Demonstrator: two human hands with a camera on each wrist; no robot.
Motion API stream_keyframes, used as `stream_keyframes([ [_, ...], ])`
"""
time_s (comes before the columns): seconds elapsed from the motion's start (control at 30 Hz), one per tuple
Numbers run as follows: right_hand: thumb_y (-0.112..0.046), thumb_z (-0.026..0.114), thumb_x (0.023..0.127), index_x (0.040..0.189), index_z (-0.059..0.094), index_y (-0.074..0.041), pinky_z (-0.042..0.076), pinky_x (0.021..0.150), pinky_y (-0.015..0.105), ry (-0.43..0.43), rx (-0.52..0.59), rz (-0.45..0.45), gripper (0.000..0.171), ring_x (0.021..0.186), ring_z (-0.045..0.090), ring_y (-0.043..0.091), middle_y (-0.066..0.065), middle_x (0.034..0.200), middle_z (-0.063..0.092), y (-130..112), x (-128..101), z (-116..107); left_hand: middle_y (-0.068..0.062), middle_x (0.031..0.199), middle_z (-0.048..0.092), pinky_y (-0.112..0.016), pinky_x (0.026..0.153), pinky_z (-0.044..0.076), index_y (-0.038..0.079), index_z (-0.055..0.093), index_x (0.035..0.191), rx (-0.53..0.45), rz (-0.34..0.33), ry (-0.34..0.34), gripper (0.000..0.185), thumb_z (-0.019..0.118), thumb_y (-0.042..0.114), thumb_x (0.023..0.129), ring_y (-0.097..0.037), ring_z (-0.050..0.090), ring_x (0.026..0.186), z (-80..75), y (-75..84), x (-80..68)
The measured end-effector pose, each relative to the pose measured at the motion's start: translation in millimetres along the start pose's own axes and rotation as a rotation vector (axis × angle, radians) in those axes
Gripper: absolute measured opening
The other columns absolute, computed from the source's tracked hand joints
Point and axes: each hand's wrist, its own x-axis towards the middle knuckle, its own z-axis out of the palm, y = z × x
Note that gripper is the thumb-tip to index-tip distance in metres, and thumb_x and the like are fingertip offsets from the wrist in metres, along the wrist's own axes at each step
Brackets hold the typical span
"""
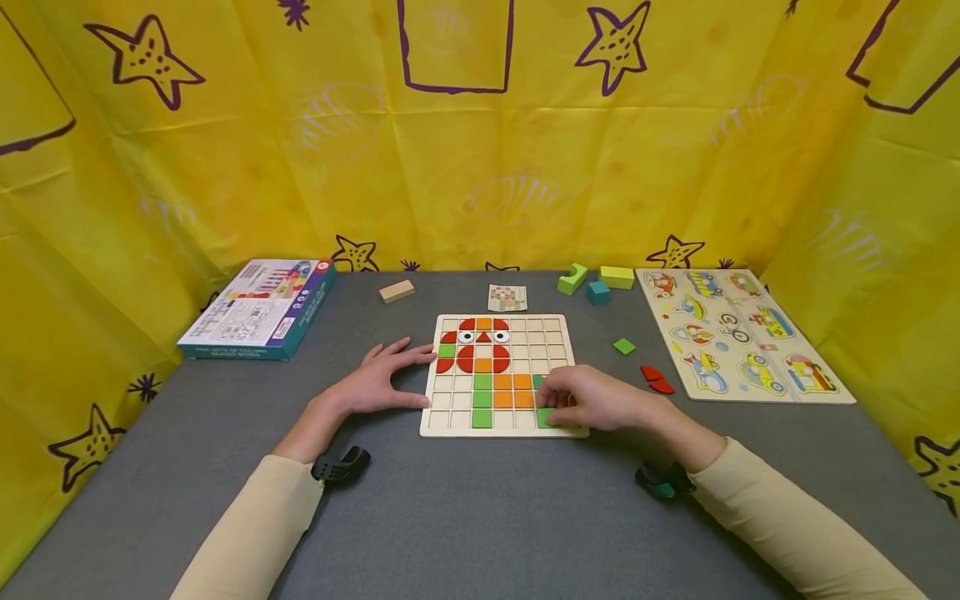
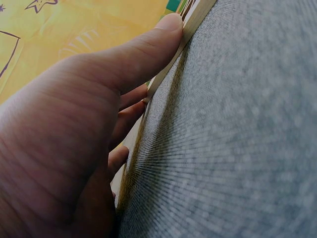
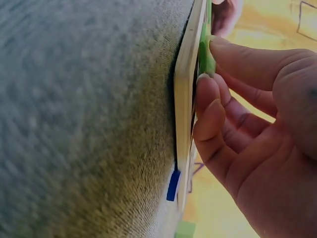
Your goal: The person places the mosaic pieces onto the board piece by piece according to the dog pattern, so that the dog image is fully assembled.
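A wooden grid board (image 1: 450, 425) lies mid-table with red, orange and green tiles forming a figure. My left hand (image 1: 408, 379) rests flat on the grey table against the board's left edge. Its thumb (image 2: 163, 27) and straight fingers touch the board's rim (image 2: 166, 79) and hold nothing. My right hand (image 1: 551, 406) lies over the board's lower right corner. There its thumb and curled fingers (image 3: 213, 106) pinch a green square tile (image 1: 544, 418) (image 3: 205, 57) against the board (image 3: 185, 99). The hand covers most of that tile.
A loose green tile (image 1: 624, 346) and two red pieces (image 1: 657, 379) lie right of the board. Beyond them sits a vehicle puzzle (image 1: 738, 333). At the back are green blocks (image 1: 572, 279), a teal cube (image 1: 597, 292), a pattern card (image 1: 507, 297), a wooden block (image 1: 397, 291) and a blue box (image 1: 258, 308).
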Motion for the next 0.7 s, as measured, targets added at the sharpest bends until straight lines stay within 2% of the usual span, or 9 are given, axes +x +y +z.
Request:
stream_keyframes([
  [0.13,-0.011,0.076,0.092,0.104,0.070,-0.012,0.052,0.076,0.029,0.004,0.013,0.044,0.013,0.083,0.058,0.011,-0.006,0.093,0.062,-1,-2,-5,-0.002,0.161,0.036,-0.062,0.116,-0.003,0.018,0.051,0.151,-0.002,0.005,0.005,0.081,0.078,0.053,0.083,-0.037,0.012,0.152,0.1,-0.4,-0.4],
  [0.3,-0.014,0.077,0.092,0.109,0.070,-0.011,0.050,0.075,0.030,0.058,0.025,0.094,0.019,0.084,0.057,0.016,-0.005,0.091,0.061,5,-7,-18,-0.002,0.161,0.036,-0.062,0.116,-0.003,0.018,0.051,0.150,0.000,0.015,0.009,0.080,0.079,0.052,0.083,-0.037,0.012,0.151,0.3,-0.6,0.0],
  [0.53,-0.008,0.074,0.092,0.110,0.068,-0.004,0.053,0.074,0.033,0.159,0.049,0.160,0.019,0.083,0.059,0.019,-0.001,0.092,0.064,24,-15,-36,-0.002,0.161,0.036,-0.062,0.116,-0.003,0.018,0.051,0.150,-0.003,0.011,0.004,0.080,0.078,0.052,0.083,-0.037,0.012,0.152,0.3,-0.7,0.4],
  [0.7,-0.011,0.075,0.093,0.111,0.069,-0.003,0.052,0.075,0.034,0.225,0.031,0.217,0.020,0.085,0.060,0.020,0.001,0.095,0.066,40,-18,-48,-0.002,0.161,0.036,-0.062,0.116,-0.003,0.017,0.051,0.150,-0.002,0.022,0.007,0.079,0.079,0.051,0.084,-0.037,0.011,0.152,0.6,-0.8,-0.2],
])
